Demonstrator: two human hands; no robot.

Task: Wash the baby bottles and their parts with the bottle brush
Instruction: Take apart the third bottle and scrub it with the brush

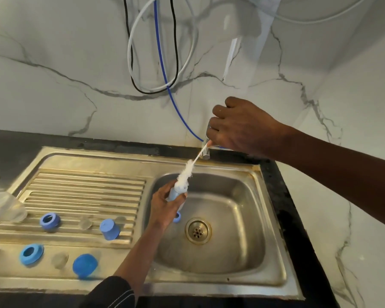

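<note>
Over the steel sink [238, 210] my left hand [162, 207] grips the bottle [175, 195]; my right hand [242, 127], toward the sink's back rim, pinches the brush [186, 172], slanting down into it.

bottle [176, 195]: pale blue, tilted, mouth up, held over left side of sink basin [231, 218]. brush [185, 173]: white bristles on thin white stem, tip in bottle mouth, stem leaning up-right. drainboard [87, 190] ribs: blue ring [50, 221], clear teat [85, 223], blue cap [109, 228]. Front edge: blue collar [31, 254], second clear teat [59, 260], blue dome [85, 265]. One more blue part [176, 217] in basin, mostly hidden.
</note>
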